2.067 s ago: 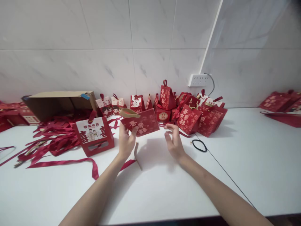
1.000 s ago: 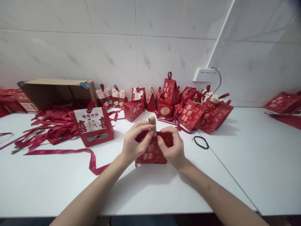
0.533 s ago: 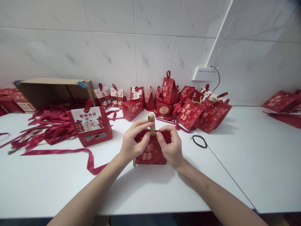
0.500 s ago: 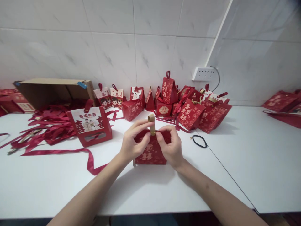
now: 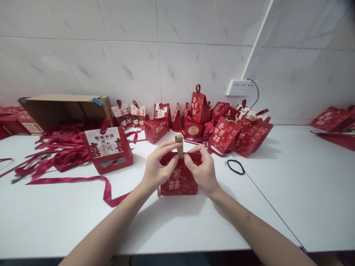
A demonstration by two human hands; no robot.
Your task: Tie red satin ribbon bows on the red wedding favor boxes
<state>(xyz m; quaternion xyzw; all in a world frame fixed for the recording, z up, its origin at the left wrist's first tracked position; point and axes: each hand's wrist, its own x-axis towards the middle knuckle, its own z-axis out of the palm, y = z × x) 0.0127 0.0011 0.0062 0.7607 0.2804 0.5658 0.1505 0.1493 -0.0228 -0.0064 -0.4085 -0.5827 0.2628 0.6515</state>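
A red gift box with pale characters stands upright near the table's front middle. My left hand pinches its top edge from the left, thumb in front, with a finger reaching to the ribbon. From the right, my right hand grips the same top edge between thumb and fingers. Between my two thumbs a gold ribbon loop rises from the top of the box. Both thumb tips are close to the loop's base.
A red and white box and a heap of red ribbons lie left, before an open carton. Finished-looking red boxes line the wall. A black cord loop lies right. A socket strip is on the wall.
Both hands keep their hold on the box's top edge, with only a very slight shift of the fingers. The whole view has moved a little.
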